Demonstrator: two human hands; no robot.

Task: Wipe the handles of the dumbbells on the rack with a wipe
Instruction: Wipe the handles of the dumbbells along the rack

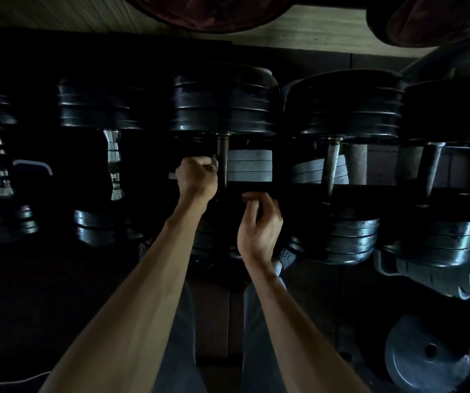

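Note:
Several black dumbbells lie in a row on a dark rack. The middle dumbbell (224, 100) has a thin rusty handle (223, 158). My left hand (197, 177) is curled into a fist just left of that handle, and a small pale scrap, apparently the wipe (214, 159), sticks out of its fingertips against the bar. My right hand (259, 222) is lower, at the near end of the same dumbbell, with its fingers bent. That end is too dark to show whether the fingers grip it.
Two chrome-handled dumbbells (113, 163) lie to the left, and rusty-handled ones (331, 165) to the right. Grey plates (249, 165) show on a lower level. A loose grey weight plate (424, 355) lies on the floor at the lower right. My legs are below the rack.

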